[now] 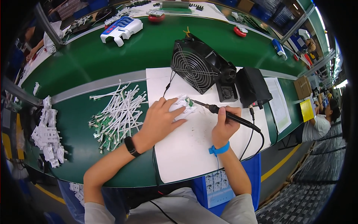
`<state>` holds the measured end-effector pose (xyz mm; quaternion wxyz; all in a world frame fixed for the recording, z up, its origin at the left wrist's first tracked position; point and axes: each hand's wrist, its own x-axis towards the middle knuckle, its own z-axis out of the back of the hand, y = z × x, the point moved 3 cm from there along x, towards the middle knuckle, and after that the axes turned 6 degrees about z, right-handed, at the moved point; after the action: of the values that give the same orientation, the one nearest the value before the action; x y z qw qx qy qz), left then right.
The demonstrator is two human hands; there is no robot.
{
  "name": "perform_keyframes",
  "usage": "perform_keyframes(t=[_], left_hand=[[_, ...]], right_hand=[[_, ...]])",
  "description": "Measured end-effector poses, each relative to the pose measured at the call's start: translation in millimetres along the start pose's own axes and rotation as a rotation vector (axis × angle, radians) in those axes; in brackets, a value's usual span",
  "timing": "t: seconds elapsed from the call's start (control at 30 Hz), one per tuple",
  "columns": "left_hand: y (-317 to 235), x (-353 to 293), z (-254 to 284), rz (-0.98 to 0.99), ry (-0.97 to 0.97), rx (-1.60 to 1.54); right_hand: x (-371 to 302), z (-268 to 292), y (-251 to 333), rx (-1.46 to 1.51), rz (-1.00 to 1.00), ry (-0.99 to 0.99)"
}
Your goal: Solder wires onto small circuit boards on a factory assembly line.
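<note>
My right hand [226, 125] is closed around the handle of a black soldering iron [238, 118], whose cable loops back to the right. Its metal tip reaches left to a small green circuit board [190, 102] on a white plastic part [179, 103]. Over that part lies my left hand [164, 115], fingers spread and pressing it on the white sheet [179, 156]; how firmly it grips cannot be seen. To the left is a pile of white cables with small green boards [119, 112]. A blue wrist strap [219, 148] circles my right wrist.
A black fan with a wire guard [194, 67] stands behind my hands, beside a black soldering station [253, 87]. White plastic parts [48, 134] are heaped at far left. Beyond runs a green conveyor [156, 41] carrying a white-and-blue housing [121, 30]. Another person [322, 119] sits at right.
</note>
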<state>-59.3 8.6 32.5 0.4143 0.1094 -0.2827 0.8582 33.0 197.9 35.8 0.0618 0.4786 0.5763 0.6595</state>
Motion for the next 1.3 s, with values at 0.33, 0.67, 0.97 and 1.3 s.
perform_keyframes(t=[0.33, 0.67, 0.97, 1.3], left_hand=[[-13.5, -10.0, -8.2, 0.031, -0.044, 0.0], [-9.4, -11.9, -11.8, 0.059, -0.101, -0.091], [-9.7, -11.1, -13.8, 0.069, -0.103, -0.068], [-10.4, -12.4, -13.6, 0.071, -0.113, -0.056]], right_hand=[[-3.2, 3.4, -12.4, -0.105, 0.067, 0.11], [-6.6, -3.5, -4.4, -0.281, 0.148, 0.194], [-10.3, -3.8, -12.2, -0.192, -0.013, 0.166], [-6.1, 8.5, -4.0, -0.219, 0.091, 0.075]])
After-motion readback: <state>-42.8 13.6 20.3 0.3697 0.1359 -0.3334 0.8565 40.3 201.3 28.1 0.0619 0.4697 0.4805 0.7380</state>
